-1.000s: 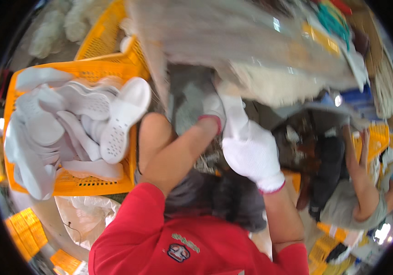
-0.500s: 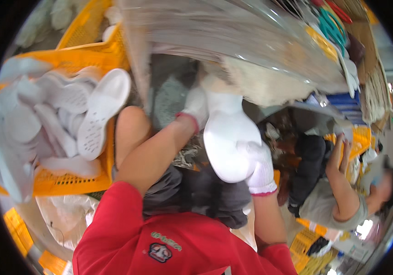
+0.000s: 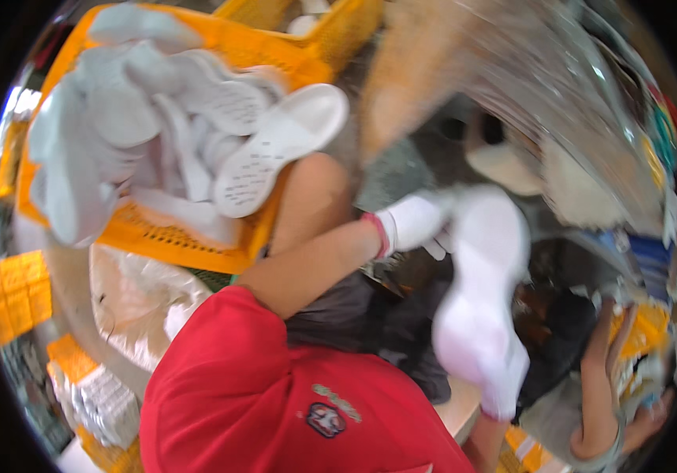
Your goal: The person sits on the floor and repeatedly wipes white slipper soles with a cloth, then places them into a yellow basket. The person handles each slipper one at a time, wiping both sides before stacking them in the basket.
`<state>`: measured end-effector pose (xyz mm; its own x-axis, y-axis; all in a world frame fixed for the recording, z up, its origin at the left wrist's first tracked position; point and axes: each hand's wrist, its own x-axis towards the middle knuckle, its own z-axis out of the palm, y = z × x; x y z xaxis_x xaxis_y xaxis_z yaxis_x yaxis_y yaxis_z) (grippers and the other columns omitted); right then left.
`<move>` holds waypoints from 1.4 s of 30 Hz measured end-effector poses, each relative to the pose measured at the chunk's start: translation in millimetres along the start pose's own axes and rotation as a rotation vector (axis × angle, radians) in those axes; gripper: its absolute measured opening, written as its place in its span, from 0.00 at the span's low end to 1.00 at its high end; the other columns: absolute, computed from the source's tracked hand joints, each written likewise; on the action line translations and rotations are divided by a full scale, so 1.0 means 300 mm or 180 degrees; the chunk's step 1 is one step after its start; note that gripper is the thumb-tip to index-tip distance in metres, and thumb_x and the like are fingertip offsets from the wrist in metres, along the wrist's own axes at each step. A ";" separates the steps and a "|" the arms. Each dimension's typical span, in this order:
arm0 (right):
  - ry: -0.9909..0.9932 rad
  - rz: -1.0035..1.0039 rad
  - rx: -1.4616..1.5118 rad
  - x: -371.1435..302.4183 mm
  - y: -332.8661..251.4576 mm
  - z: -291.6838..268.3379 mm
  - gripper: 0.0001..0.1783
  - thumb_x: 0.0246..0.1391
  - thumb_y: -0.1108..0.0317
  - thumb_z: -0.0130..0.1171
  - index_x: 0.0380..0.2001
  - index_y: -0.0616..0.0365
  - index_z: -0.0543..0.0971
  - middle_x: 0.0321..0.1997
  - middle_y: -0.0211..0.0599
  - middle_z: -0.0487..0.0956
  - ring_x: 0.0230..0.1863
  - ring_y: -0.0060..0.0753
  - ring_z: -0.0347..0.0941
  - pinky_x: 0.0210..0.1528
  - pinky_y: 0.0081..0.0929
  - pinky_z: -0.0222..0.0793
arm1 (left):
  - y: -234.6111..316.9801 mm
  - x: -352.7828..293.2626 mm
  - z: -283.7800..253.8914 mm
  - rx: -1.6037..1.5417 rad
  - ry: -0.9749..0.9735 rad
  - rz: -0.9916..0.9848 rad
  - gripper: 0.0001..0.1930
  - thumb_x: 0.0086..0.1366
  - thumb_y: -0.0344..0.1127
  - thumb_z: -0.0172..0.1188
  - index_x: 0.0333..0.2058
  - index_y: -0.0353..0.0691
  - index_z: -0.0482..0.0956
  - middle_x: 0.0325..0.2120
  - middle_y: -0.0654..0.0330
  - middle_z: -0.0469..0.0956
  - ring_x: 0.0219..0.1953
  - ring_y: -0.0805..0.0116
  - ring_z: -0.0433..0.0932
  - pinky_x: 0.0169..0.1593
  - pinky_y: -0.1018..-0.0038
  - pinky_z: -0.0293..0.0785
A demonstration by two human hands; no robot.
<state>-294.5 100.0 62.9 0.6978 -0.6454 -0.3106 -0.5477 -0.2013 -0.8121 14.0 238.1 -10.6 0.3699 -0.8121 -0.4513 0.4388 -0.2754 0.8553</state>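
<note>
A white shoe sole stands on end in front of me, blurred by motion. My right hand, in a white glove, grips its lower end, with the fingers partly hidden behind it. At the upper left edge of the sole is my left hand, gloved in white with a pink cuff, its fingers curled at that edge and blurred. To my left, a yellow crate is heaped with white soles; one perforated sole lies on top at the right side.
Plastic-covered material and a beige pad lie ahead on the right. Another person sits at the right. A pale sack is below the crate, with yellow crates at far left.
My view has swung, so the crate appears farther right and higher. The sole has come away from the beige pad and been turned upright, with my left hand now at its upper edge.
</note>
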 end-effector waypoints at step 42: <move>0.1580 -0.0742 -0.0103 0.131 -0.294 0.053 0.33 0.71 0.62 0.62 0.72 0.68 0.70 0.67 0.60 0.79 0.67 0.59 0.77 0.70 0.43 0.71 | 0.017 0.419 0.337 0.3755 0.1355 0.2313 0.23 0.78 0.48 0.59 0.64 0.43 0.78 0.51 0.54 0.85 0.49 0.63 0.85 0.54 0.66 0.82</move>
<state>-211.6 104.1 114.6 0.5050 -0.8496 0.1524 -0.4241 -0.3980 -0.8135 -19.9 82.5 -37.2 0.5157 -0.8006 0.3051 -0.7876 -0.3027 0.5367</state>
